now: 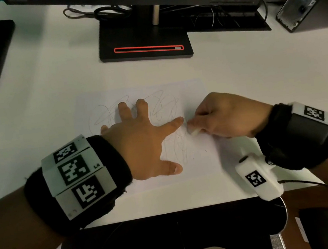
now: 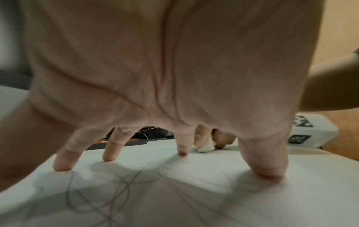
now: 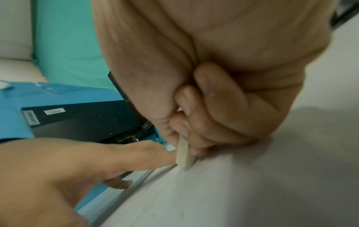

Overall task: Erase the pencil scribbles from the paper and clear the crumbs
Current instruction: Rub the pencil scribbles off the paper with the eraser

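Two hands work on the paper (image 1: 202, 161), which lies flat on the white surface (image 1: 42, 120). Left hand (image 1: 141, 146) presses it down, fingers spread straight across the pencil scribbles (image 1: 162, 105). Right hand (image 1: 227, 115) has its grip closed on a white eraser (image 1: 193, 131), pinched against the sheet beside the left forefinger. Wristband markers (image 1: 74, 170) carry a small code, too blurred to read reliably.
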Tool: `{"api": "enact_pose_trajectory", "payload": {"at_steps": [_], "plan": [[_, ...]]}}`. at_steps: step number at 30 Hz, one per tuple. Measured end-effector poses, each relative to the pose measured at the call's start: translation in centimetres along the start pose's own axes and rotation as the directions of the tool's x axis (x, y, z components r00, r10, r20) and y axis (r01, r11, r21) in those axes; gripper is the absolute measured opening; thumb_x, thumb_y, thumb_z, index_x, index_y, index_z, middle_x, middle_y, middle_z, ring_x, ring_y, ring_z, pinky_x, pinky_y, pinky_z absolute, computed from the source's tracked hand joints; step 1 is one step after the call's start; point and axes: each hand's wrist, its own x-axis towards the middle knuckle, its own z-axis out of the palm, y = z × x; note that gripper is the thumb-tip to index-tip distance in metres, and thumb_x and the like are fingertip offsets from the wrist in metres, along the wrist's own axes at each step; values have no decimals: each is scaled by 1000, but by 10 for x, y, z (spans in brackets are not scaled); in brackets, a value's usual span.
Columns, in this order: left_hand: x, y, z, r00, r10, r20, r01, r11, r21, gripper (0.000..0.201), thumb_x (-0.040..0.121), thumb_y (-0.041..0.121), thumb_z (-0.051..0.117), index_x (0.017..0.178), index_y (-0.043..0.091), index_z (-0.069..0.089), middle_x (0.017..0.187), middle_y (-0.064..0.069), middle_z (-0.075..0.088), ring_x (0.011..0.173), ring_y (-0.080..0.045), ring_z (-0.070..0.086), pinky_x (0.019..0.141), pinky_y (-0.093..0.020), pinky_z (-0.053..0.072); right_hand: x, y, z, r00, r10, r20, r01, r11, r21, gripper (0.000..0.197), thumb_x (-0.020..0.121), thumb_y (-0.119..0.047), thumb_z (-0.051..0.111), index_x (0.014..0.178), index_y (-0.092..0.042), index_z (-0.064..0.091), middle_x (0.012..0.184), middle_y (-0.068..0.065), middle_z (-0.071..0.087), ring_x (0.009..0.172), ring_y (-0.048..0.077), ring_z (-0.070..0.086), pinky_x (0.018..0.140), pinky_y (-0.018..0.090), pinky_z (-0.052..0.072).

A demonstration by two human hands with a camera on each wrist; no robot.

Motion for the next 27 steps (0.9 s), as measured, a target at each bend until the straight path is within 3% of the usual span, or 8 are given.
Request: {"api": "enact_pose_trajectory", "payload": {"at_steps": [5, 9, 13, 17, 21, 23, 27], "plan": [[0, 0, 0, 1000, -1, 6, 1, 1000, -16, 97, 73, 91, 43, 139, 66, -23, 156, -11, -21, 145, -53, -13, 107, -66, 37, -4, -7, 11, 995, -49, 85, 54, 996, -64, 47, 95, -34, 60, 67, 3, 55, 54, 3, 43, 48, 14, 35, 52, 31, 36], [-1, 0, 0, 1000, 1, 5, -1, 1000, -8, 97, 73, 91, 42, 140, 66, -24, 157, -14, -22, 145, -54, -14, 107, -68, 36, 5, 1, -3, 999, 29, -40, -29, 1000, 5, 49, 93, -34, 64, 66, 6, 54, 54, 6, 45, 46, 16, 37, 52, 29, 35], [-1, 0, 0, 1000, 2, 7, -2, 1000, -9, 97, 73, 91, 43, 139, 66, -24, 156, -11, -22, 145, -53, -13, 106, -67, 38, 1, -5, 8, 998, -14, 56, 17, 999, -45, 48, 95, -37, 61, 58, -9, 52, 50, 1, 42, 44, 13, 34, 48, 26, 34], [-2, 0, -1, 1000, 5, 0, -5, 1000, 7, 97, 73, 92, 41, 141, 65, -24, 157, -13, -20, 145, -53, -11, 106, -67, 37, 9, 3, -7, 998, 60, -26, -59, 997, 46, 50, 92, -37, 65, 64, 3, 55, 52, 5, 47, 45, 16, 40, 47, 25, 36], [-2, 0, -1, 1000, 0, 10, 1, 1000, -18, 97, 74, 91, 44, 140, 65, -22, 155, -12, -20, 145, -53, -12, 106, -67, 38, 3, -7, 9, 1000, -16, 26, 17, 999, -41, 52, 96, -38, 59, 63, 2, 55, 52, 4, 43, 45, 14, 34, 49, 28, 34], [-1, 0, -2, 1000, 1, 9, -1, 1000, -11, 97, 73, 91, 43, 140, 66, -23, 156, -13, -20, 145, -53, -12, 106, -67, 37, 7, -2, 2, 999, 30, 21, -31, 999, 29, 51, 93, -37, 63, 65, 5, 56, 54, 7, 46, 46, 17, 38, 46, 26, 35], [-2, 1, -2, 1000, 0, 13, 0, 1000, -10, 97, 74, 91, 43, 140, 66, -23, 157, -12, -20, 145, -53, -11, 106, -68, 37, 11, -3, 0, 999, 32, -26, -32, 999, 8, 48, 93, -35, 64, 55, -9, 53, 51, 3, 47, 45, 15, 38, 48, 26, 36]]}}
